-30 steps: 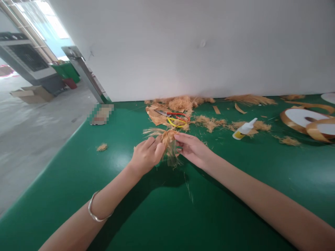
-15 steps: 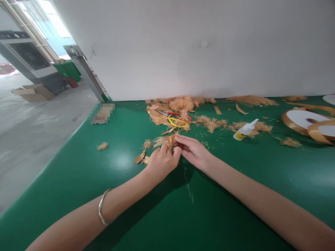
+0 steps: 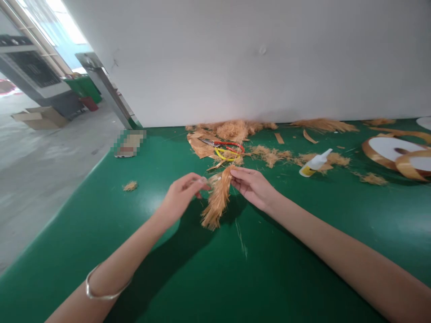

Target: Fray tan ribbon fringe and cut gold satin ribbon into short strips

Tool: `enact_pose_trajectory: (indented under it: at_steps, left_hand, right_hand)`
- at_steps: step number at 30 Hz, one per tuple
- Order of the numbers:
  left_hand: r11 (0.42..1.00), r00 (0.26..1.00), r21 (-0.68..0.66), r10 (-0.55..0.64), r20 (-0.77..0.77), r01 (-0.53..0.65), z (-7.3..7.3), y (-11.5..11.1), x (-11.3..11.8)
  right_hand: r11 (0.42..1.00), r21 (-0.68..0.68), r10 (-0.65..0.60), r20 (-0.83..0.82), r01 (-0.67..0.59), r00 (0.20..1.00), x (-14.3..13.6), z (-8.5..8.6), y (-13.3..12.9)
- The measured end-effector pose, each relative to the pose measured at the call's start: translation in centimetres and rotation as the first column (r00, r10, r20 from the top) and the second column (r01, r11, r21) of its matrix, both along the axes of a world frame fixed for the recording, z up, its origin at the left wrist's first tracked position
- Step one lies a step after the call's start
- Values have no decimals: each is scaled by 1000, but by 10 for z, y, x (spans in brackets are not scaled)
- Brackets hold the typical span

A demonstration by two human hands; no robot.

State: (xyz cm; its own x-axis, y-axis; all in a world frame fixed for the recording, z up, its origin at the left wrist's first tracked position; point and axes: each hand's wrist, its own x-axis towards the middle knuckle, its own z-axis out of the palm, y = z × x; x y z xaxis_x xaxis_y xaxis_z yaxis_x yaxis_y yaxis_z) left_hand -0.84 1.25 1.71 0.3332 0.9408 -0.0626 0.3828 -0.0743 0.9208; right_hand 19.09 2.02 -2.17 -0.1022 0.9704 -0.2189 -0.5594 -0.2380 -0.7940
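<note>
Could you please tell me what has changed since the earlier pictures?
The left hand has moved left, releasing its grip around the fringed fibre bundle, though fingertip contact is hard to rule out. The bundle's fringe now spreads down toward the wearer. The right hand still pinches its top end. The scissors, squeeze bottle and ribbon rolls stayed put.

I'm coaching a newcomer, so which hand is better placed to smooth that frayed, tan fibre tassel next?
Probably the left hand: it seems to hold nothing and hovers right beside the tassel. The right hand pinches the tassel's upper end.
</note>
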Motion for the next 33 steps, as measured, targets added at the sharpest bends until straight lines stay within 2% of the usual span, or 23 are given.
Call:
enact_pose_trajectory:
  at_steps: [1,3,6,11,13,15,18,22,24,26,28,31,33]
  left_hand:
    - [992,988,-120,57,142,-40,-3,7,-4]
    - [935,937,-355,135,322,-13,-10,20,-4]
    - [830,908,-537,102,406,147,-21,27,7]
    - [712,839,-528,-160,520,463,-28,20,21]
    - [671,811,-515,-234,537,534,-28,19,20]
    - [676,806,-497,-259,532,545,-27,18,20]
    - [741,835,-463,-237,498,486,-25,17,24]
    - [859,897,-353,-233,375,371,-17,11,33]
    - [928,937,-226,-236,257,296,-11,5,37]
    - [971,969,-40,-230,86,234,-4,-1,40]
    - [964,975,165,-194,-108,210,2,-7,43]
    - [869,939,427,-110,-327,250,6,-14,46]
    - [813,913,515,-51,-404,274,7,-17,47]
  right_hand:
    - [1000,18,20,-3,-20,1000,0,1,-1]
    - [997,44,70,-4,-69,998,-1,5,-3]
    - [982,86,166,5,-166,986,-3,10,-9]
    - [957,124,257,50,-261,965,6,14,-20]
    - [952,119,275,67,-282,959,12,14,-22]
    - [947,112,293,82,-301,953,17,13,-24]
    - [952,105,279,99,-289,955,21,13,-25]
    - [967,71,234,121,-244,965,25,13,-30]
    - [971,55,226,130,-234,965,26,13,-32]
    - [974,45,214,146,-222,966,27,13,-34]
    - [977,41,199,166,-208,966,27,14,-36]
    - [981,32,180,189,-190,965,26,15,-37]
    - [982,28,175,200,-184,964,26,17,-37]
